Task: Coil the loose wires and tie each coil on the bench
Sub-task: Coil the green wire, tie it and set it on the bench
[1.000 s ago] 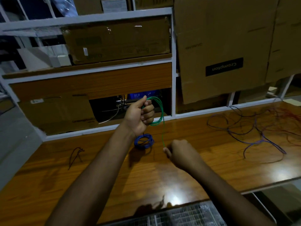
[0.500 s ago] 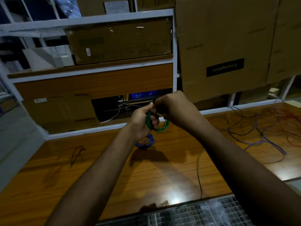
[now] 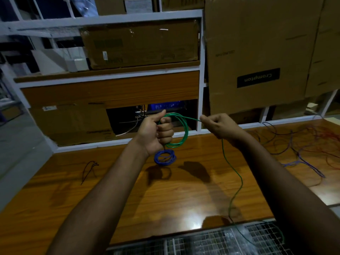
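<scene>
Here the left hand clenches round the green coil above the bench, probably to keep its loops together; the right hand pinches the green tail taut, feeding another turn; a carton behind, contents unseen.

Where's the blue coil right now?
The blue coil lies on the bench near the middle of the head view, just below the left hand gripping the green coil.
</scene>
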The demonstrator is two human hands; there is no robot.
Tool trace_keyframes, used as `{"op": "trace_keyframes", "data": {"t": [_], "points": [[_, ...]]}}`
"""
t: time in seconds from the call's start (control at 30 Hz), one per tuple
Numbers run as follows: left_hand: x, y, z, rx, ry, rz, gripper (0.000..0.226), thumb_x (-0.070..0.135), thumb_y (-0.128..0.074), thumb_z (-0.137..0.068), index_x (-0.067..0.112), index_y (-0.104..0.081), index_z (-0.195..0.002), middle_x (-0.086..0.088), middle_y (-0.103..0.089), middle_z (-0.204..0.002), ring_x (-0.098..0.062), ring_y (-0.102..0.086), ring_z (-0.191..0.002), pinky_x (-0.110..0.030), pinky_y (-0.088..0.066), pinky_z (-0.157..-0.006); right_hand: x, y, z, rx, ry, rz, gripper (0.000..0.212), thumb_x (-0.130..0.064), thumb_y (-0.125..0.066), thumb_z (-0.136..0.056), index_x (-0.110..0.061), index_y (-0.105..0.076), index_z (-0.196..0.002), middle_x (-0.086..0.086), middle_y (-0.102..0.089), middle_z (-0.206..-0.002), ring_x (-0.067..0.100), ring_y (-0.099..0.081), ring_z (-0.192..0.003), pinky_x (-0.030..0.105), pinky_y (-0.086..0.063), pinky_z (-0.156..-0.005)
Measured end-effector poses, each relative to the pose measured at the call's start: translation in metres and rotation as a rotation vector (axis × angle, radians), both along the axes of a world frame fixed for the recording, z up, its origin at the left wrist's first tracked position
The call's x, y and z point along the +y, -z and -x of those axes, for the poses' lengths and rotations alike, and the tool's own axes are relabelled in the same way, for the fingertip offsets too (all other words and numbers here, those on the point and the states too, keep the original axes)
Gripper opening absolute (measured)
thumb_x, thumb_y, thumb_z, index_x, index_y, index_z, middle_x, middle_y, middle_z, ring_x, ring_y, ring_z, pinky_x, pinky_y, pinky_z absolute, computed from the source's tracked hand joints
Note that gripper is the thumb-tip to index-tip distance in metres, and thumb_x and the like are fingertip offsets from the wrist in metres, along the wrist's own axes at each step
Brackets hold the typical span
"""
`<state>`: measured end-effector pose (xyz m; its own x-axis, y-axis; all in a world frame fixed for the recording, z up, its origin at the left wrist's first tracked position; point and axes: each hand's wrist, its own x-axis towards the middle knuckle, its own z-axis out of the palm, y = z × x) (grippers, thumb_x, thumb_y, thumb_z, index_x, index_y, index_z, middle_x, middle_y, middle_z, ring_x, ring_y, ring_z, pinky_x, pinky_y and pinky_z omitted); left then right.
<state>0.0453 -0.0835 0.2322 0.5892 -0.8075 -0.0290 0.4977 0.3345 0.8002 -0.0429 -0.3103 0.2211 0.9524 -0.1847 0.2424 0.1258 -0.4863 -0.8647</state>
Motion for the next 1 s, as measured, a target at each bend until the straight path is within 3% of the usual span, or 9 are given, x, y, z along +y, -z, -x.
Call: {"op": "trace_keyframes", "data": {"t": [0.17, 0.27, 0.33, 0.43, 0.53, 0.63, 0.73, 0.9, 1.0], "points": [[0.01, -0.005, -0.008, 0.024, -0.061, 0.084, 0.049, 0.036, -0.035, -0.102, 0.022, -0.041, -0.055, 0.009, -0.025, -0.043, -0.008, -0.007, -0.044, -0.023, -0.006, -0.042, -0.04, 0.069, 0.025, 0.196, -0.232, -0.676, 0.028, -0.034, -0.075, -0.083, -0.011, -0.068, -0.096, -0.002, -0.049, -0.072, 0.011, -0.041, -0.059, 0.025, -0.036, -0.056], [0.007, -0.004, -0.01, 0.021, -0.084, 0.108, 0.048, 0.036, -0.034, -0.102, 0.021, -0.042, -0.057, 0.008, -0.025, -0.044, -0.008, -0.012, -0.039, -0.023, -0.007, -0.041, -0.02, 0.089, 0.036, 0.209, -0.104, -0.784, 0.027, -0.003, -0.053, -0.095, -0.007, -0.064, -0.119, 0.005, -0.06, -0.091, 0.014, -0.057, -0.07, 0.023, -0.051, -0.059], [0.001, -0.002, -0.011, 0.015, -0.081, 0.117, 0.048, 0.037, -0.033, -0.103, 0.021, -0.042, -0.059, 0.008, -0.026, -0.045, -0.006, -0.02, -0.035, -0.022, -0.008, -0.04, 0.007, 0.095, 0.037, 0.229, 0.092, -0.607, 0.021, -0.006, -0.054, -0.098, -0.006, -0.064, -0.115, 0.012, -0.065, -0.101, 0.016, -0.068, -0.075, 0.025, -0.058, -0.063], [-0.009, 0.002, -0.01, 0.014, -0.076, 0.114, 0.046, 0.039, -0.03, -0.104, 0.02, -0.04, -0.063, 0.008, -0.026, -0.045, -0.005, -0.023, -0.035, -0.021, -0.009, -0.04, 0.054, 0.087, 0.036, 0.234, 0.338, -0.157, 0.015, -0.025, -0.058, -0.098, -0.013, -0.065, -0.094, 0.009, -0.068, -0.084, 0.008, -0.067, -0.058, 0.023, -0.056, -0.052], [-0.019, 0.005, -0.007, -0.002, -0.082, 0.083, 0.043, 0.041, -0.028, -0.105, 0.02, -0.037, -0.068, 0.008, -0.026, -0.046, -0.005, -0.022, -0.036, -0.021, -0.009, -0.041, 0.088, 0.059, 0.041, 0.203, 0.23, 0.339, 0.025, -0.038, -0.055, -0.099, -0.027, -0.06, -0.077, -0.006, -0.061, -0.065, 0.001, -0.055, -0.05, 0.017, -0.04, -0.044], [-0.025, 0.008, -0.005, -0.02, -0.092, 0.054, 0.042, 0.041, -0.028, -0.105, 0.02, -0.037, -0.07, 0.008, -0.027, -0.047, -0.005, -0.021, -0.037, -0.021, -0.01, -0.041, 0.105, 0.027, 0.049, 0.152, 0.031, 0.647, 0.02, -0.032, -0.053, -0.1, -0.028, -0.063, -0.084, -0.005, -0.062, -0.075, 0.009, -0.058, -0.067, 0.025, -0.042, -0.054], [-0.031, 0.01, -0.001, -0.027, -0.089, 0.036, 0.042, 0.04, -0.03, -0.105, 0.019, -0.038, -0.07, 0.008, -0.028, -0.046, -0.005, -0.022, -0.036, -0.021, -0.012, -0.04, 0.101, 0.0, 0.054, 0.134, -0.198, 0.804, 0.029, -0.006, -0.053, -0.095, -0.018, -0.063, -0.119, -0.004, -0.056, -0.096, 0.013, -0.054, -0.086, 0.019, -0.035, -0.065], [-0.033, 0.01, 0.005, -0.038, -0.083, 0.005, 0.041, 0.04, -0.036, -0.103, 0.018, -0.043, -0.07, 0.007, -0.033, -0.049, -0.006, -0.027, -0.042, -0.018, -0.028, -0.043, 0.09, -0.04, 0.059, -0.145, -0.027, 0.724, 0.033, -0.01, -0.061, -0.094, -0.026, -0.067, -0.121, -0.018, -0.062, -0.103, -0.012, -0.048, -0.072, 0.004, -0.043, -0.073], [-0.033, 0.007, 0.011, -0.047, -0.042, 0.02, 0.037, 0.038, -0.034, -0.105, 0.015, -0.045, -0.077, 0.006, -0.038, -0.051, -0.005, -0.032, -0.041, -0.016, -0.029, -0.037, 0.078, -0.049, 0.048, -0.319, 0.216, 0.711, 0.015, -0.022, -0.065, -0.094, -0.022, -0.072, -0.107, -0.003, -0.073, -0.096, 0.0, -0.06, -0.074, 0.026, -0.058, -0.078]]}}
